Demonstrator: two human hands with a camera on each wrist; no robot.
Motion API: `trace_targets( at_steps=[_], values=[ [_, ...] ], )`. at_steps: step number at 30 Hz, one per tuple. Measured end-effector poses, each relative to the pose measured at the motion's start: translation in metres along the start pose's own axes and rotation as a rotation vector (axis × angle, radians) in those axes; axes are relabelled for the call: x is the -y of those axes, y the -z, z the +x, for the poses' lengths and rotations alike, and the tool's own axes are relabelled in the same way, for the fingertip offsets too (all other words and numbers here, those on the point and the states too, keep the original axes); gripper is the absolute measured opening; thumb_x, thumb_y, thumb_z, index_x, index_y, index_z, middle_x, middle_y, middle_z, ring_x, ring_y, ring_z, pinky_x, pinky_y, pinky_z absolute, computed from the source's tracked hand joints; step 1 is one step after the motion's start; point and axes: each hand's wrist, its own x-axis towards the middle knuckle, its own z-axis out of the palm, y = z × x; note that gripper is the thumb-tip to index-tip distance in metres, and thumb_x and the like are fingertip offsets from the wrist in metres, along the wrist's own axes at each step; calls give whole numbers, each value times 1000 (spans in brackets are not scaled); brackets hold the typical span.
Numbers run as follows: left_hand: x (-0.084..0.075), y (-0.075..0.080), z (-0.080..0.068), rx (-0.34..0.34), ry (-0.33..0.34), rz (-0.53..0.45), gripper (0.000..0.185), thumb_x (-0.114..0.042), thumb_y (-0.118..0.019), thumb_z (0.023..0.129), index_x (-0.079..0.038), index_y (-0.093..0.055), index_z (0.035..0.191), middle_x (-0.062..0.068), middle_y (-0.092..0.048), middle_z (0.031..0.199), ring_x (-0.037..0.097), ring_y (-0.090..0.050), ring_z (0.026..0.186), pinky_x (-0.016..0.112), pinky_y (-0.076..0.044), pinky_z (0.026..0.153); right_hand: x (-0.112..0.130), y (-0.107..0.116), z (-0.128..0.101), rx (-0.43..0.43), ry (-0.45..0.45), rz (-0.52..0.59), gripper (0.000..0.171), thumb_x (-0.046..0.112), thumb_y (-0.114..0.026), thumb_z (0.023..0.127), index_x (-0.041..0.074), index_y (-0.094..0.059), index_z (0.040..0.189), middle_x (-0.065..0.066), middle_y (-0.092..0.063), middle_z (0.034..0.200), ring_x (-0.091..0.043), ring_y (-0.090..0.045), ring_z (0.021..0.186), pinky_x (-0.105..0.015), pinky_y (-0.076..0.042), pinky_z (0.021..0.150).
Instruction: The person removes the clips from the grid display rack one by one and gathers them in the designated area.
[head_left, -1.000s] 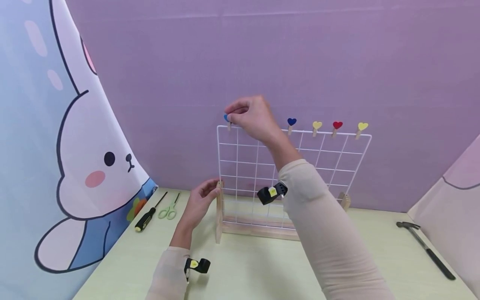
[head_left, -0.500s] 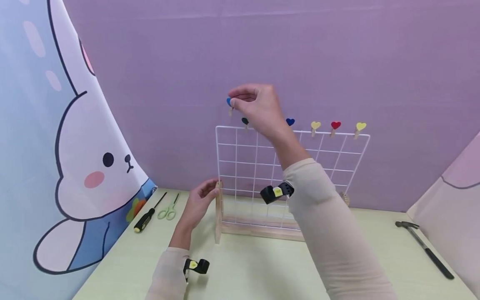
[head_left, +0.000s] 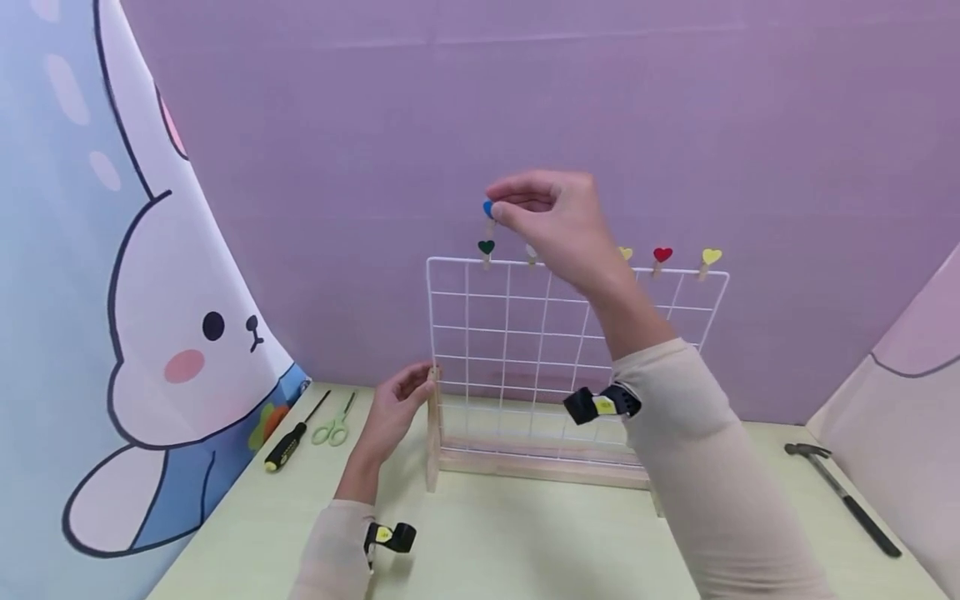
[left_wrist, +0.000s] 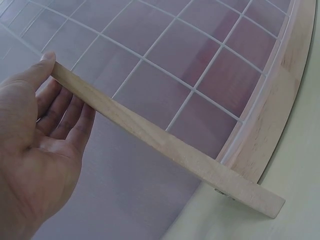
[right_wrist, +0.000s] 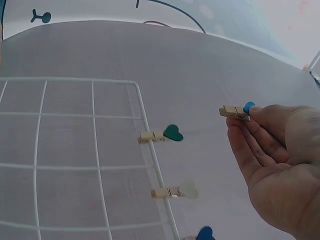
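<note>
My right hand [head_left: 558, 218] pinches a small wooden clothespin [right_wrist: 234, 112] topped with a light blue heart, held in the air above the rack's top wire. The white wire grid rack [head_left: 525, 340] stands upright in a wooden base. Along its top edge sit several heart clothespins: a green-heart clothespin [right_wrist: 161, 135], a white-heart clothespin [right_wrist: 176, 192] and a dark blue one [right_wrist: 205, 234] show in the right wrist view. My left hand [head_left: 395, 408] holds the upper end of the rack's left wooden post [left_wrist: 165, 150], thumb on one side and fingers behind.
Yellow-heart [head_left: 712, 257] and red-heart [head_left: 662, 255] clothespins are clipped farther right on the rack. A screwdriver [head_left: 288, 446] and green-handled scissors [head_left: 332, 429] lie on the table at left. A hammer [head_left: 843, 496] lies at the right edge. A purple cloth [head_left: 337, 167] hangs behind.
My right hand has lifted the light blue clothespin off the rack's top left corner and moved right with it, above the green-heart clothespin. The left hand stays on the post.
</note>
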Motion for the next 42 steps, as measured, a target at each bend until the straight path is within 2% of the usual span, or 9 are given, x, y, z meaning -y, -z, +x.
trace_targets(
  at_steps=[3, 8, 13, 21, 25, 27, 31, 37, 42],
  values=[
    [1, -2, 3, 12, 1, -7, 43, -18, -67, 102, 0, -59, 140, 25, -63, 138, 5, -65, 115, 16, -54, 99, -4, 12, -7, -12, -24, -26, 19, 18, -74, 96, 12, -78, 114, -4, -78, 110, -13, -74, 101, -23, -59, 92],
    [2, -4, 7, 11, 11, 15, 42, -19, -67, 102, -2, -60, 140, 22, -64, 138, 3, -64, 115, 15, -53, 98, -13, 28, -17, -40, -3, -51, 19, 18, -75, 95, 11, -79, 113, -2, -78, 107, -14, -75, 100, -18, -59, 88],
    [0, -1, 7, 5, 16, 39, 42, -19, -67, 102, -3, -60, 140, 22, -64, 137, 2, -64, 114, 15, -53, 97, -21, 44, -29, -51, 14, -87, 21, 18, -74, 96, 8, -78, 114, 0, -79, 106, -8, -75, 96, -19, -60, 82],
    [2, 4, 8, -4, 26, 38, 43, -21, -68, 101, -3, -60, 139, 17, -67, 135, 3, -65, 112, 16, -54, 97, -34, 66, -50, -94, -17, -166, 22, 18, -75, 96, 6, -78, 114, 2, -80, 105, -4, -76, 95, -14, -59, 83],
    [2, 7, 7, -4, 31, 52, 44, -23, -68, 101, -4, -60, 140, 13, -68, 134, 3, -65, 112, 16, -54, 96, -42, 76, -62, -92, -28, -201, 22, 19, -75, 96, 7, -78, 114, 8, -80, 102, -3, -75, 94, -13, -58, 81],
    [2, 8, 7, -3, 33, 56, 44, -23, -68, 101, -4, -60, 140, 15, -67, 135, 3, -65, 112, 16, -54, 96, -48, 81, -68, -90, -24, -207, 21, 19, -74, 97, 7, -78, 114, 14, -79, 100, -4, -76, 94, -13, -59, 82],
    [0, 10, 5, -1, 35, 55, 44, -23, -68, 102, -4, -60, 141, 20, -64, 137, 3, -64, 112, 16, -54, 95, -56, 90, -78, -91, -26, -213, 21, 18, -75, 96, 7, -78, 114, 15, -79, 103, -3, -76, 92, -13, -59, 82],
    [0, 11, 5, -6, 35, 55, 43, -23, -68, 101, -5, -60, 140, 11, -67, 134, 3, -64, 114, 16, -54, 98, -68, 101, -95, -85, -72, -272, 22, 20, -75, 97, 9, -78, 116, 20, -77, 97, 2, -74, 89, -10, -57, 80],
    [-1, 12, 4, -15, 31, 51, 43, -21, -68, 101, -4, -61, 139, 19, -66, 136, 2, -65, 112, 15, -53, 97, -85, 111, -112, -58, -59, -303, 23, 18, -72, 98, 7, -76, 119, 21, -76, 101, 5, -72, 90, -7, -56, 81]
  ],
)
